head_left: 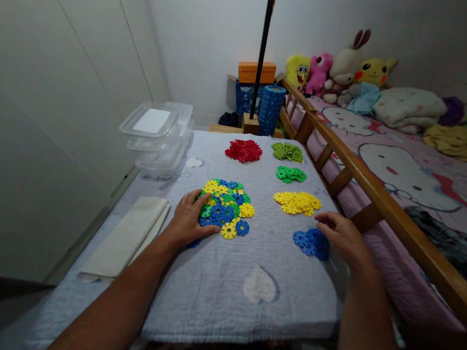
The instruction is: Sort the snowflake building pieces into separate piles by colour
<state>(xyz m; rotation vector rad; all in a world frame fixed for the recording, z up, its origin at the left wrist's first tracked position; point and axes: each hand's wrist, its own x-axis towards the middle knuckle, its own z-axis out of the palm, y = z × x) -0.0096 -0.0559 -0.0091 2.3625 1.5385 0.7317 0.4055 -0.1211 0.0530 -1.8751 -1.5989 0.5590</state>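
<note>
My left hand (190,220) rests with fingers spread against the left side of a mixed pile of plastic snowflake discs (224,206) in blue, yellow and green. Over on the right, my right hand (342,236) hovers at a small pile of blue discs (310,243), its thumb and fingertips near the upper right of it. Whether a disc sits between those fingertips I cannot make out. Behind the blue pile lie separate piles of yellow discs (297,202), green discs (291,175) and light green discs (287,152). Red discs (244,150) are heaped at the far middle.
Stacked clear plastic containers (153,120) stand at the table's far left, with a folded cream cloth (129,235) nearer me. A wooden bed rail (350,171) runs along the right edge. A black pole (263,42) rises behind the table.
</note>
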